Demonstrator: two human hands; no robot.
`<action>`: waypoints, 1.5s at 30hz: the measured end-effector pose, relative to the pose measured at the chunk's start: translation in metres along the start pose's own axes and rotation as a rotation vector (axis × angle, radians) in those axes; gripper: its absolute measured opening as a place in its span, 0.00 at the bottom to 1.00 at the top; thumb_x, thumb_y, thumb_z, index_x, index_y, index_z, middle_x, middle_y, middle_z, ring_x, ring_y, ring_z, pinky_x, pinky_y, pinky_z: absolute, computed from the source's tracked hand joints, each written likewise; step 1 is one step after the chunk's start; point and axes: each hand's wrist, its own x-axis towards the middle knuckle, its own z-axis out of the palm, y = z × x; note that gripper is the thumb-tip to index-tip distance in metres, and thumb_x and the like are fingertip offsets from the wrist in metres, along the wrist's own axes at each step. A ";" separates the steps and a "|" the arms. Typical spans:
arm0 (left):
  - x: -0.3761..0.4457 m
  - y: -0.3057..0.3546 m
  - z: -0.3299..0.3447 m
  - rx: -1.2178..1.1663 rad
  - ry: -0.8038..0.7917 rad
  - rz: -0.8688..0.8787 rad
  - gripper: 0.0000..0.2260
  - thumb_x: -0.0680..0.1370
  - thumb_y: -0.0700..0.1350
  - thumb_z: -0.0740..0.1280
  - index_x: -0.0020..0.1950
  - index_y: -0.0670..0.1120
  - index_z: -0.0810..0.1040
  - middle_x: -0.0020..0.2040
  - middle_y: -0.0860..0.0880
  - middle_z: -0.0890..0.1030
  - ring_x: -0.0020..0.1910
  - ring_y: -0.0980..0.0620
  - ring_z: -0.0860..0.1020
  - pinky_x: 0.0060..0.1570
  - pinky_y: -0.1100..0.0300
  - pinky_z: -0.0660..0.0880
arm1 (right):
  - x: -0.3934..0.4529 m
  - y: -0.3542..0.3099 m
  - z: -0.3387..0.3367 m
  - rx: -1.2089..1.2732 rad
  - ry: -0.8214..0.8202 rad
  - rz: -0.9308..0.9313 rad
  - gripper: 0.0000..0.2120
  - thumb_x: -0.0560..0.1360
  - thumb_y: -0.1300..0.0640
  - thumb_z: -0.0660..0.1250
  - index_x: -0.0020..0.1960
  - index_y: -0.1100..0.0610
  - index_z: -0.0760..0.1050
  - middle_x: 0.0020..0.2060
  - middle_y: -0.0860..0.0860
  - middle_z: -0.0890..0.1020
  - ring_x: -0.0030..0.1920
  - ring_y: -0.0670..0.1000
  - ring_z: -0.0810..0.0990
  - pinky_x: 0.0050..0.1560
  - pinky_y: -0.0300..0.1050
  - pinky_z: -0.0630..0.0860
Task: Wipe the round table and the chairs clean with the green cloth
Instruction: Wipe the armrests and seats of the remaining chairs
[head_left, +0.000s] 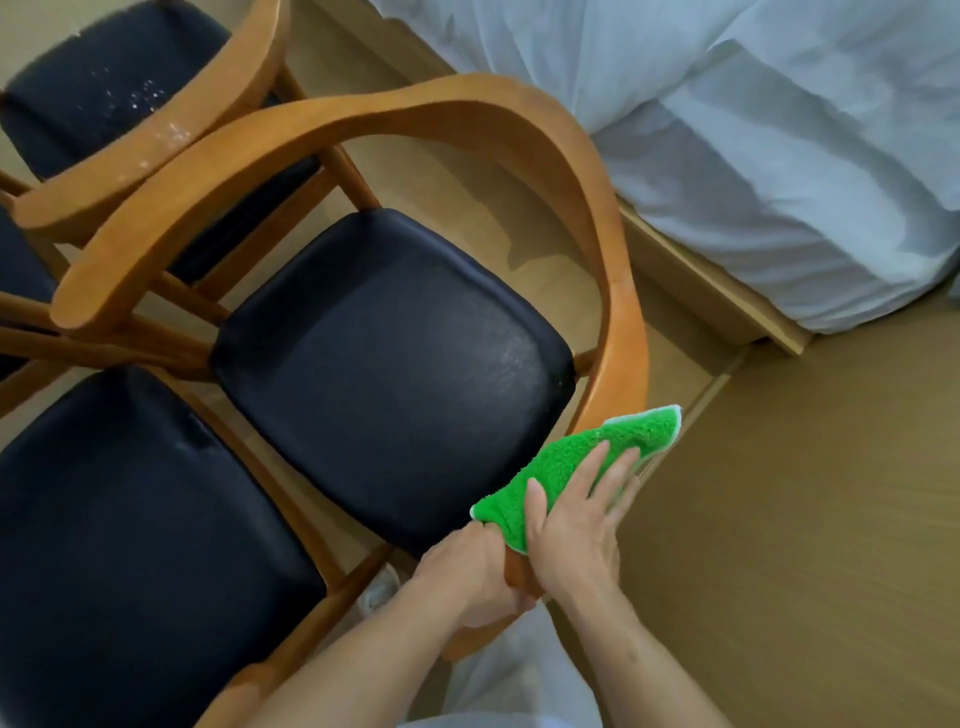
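Note:
A wooden chair (618, 291) with a curved armrest and a black padded seat (389, 364) fills the middle of the view. The green cloth (561, 462) is draped over the near end of that armrest. My right hand (576, 525) lies on the cloth with straight fingers and presses it against the wood. My left hand (467, 577) grips the armrest just below the cloth, fingers curled round the wood. The round table is out of view.
A second chair (130, 545) with a black seat stands at the lower left. A third chair (119, 83) behind has water droplets on its seat and arm. A bed with white bedding (779, 156) sits at the upper right on a wooden base.

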 end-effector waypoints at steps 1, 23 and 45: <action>0.004 -0.001 0.001 -0.007 0.004 -0.023 0.32 0.63 0.61 0.70 0.64 0.53 0.73 0.59 0.51 0.79 0.55 0.47 0.78 0.54 0.49 0.77 | 0.006 -0.001 -0.003 0.006 0.023 0.004 0.42 0.78 0.39 0.53 0.76 0.58 0.31 0.75 0.61 0.33 0.76 0.66 0.43 0.72 0.63 0.57; 0.025 0.022 -0.005 0.087 0.002 -0.150 0.36 0.65 0.68 0.73 0.67 0.55 0.65 0.60 0.54 0.75 0.58 0.49 0.75 0.60 0.48 0.73 | 0.141 -0.006 -0.062 0.358 0.200 -0.028 0.31 0.79 0.40 0.56 0.73 0.58 0.56 0.58 0.60 0.74 0.55 0.65 0.75 0.48 0.51 0.67; 0.071 -0.038 -0.092 -1.223 -0.037 0.028 0.09 0.79 0.40 0.63 0.56 0.46 0.81 0.50 0.46 0.85 0.47 0.51 0.82 0.40 0.59 0.77 | 0.030 -0.092 0.006 0.525 -0.111 0.036 0.27 0.82 0.46 0.49 0.78 0.43 0.44 0.78 0.46 0.54 0.77 0.47 0.52 0.75 0.43 0.54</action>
